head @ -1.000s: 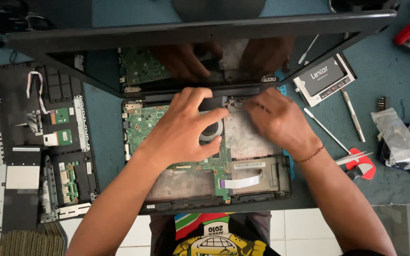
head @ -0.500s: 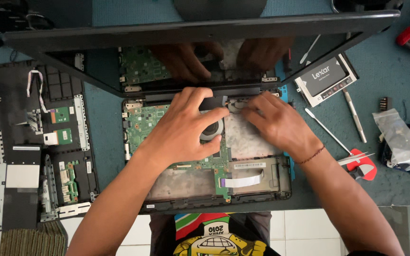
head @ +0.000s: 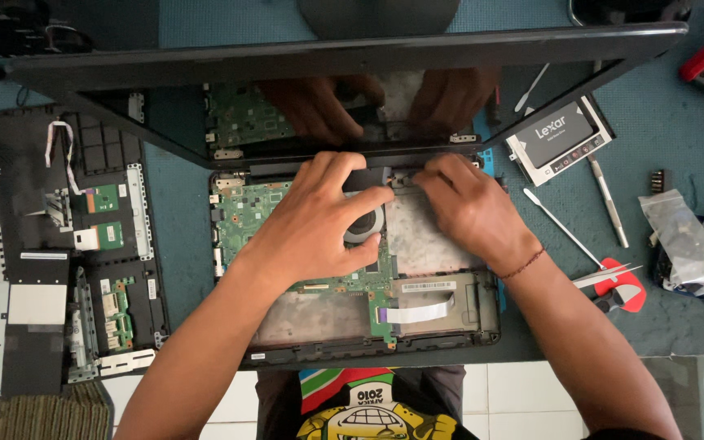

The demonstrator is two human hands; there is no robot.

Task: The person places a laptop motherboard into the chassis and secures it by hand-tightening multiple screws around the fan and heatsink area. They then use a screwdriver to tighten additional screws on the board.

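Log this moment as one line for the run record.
left hand: resting on fan | right hand: fingertips at hinge area | opened laptop base: green board exposed | screwdriver: lying right

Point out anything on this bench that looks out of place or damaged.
Nothing looks broken. The laptop base lies open with its green board exposed, both hands at the hinge edge. The removed palmrest cover lies upside down on the left, and a white ribbon cable lies loose.
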